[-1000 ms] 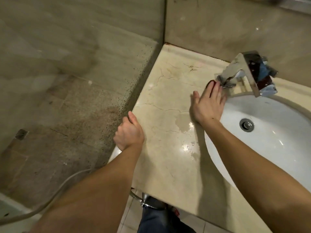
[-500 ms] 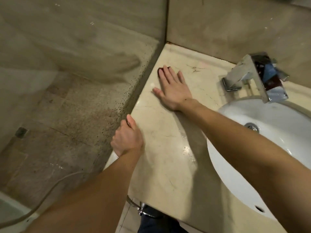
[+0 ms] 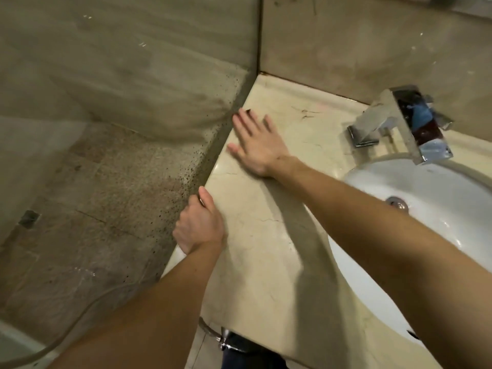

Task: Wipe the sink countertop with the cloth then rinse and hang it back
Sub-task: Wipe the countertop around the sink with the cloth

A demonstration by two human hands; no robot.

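My right hand lies flat on the beige marble countertop, fingers spread, close to its left edge by the glass panel. A dark red cloth is pressed under it; only a sliver shows past the fingertips. My left hand is closed over the countertop's left edge, nearer to me, thumb on top. The white sink basin lies to the right, with a chrome faucet behind it.
A spotted glass shower panel stands along the counter's left edge. The back wall meets the counter at the corner. A hose runs on the shower floor. A chrome fitting sits under the counter's front edge.
My right hand slid with the cloth from beside the faucet leftward across the counter, ending at the left edge near the glass. My left hand kept its hold on the edge.
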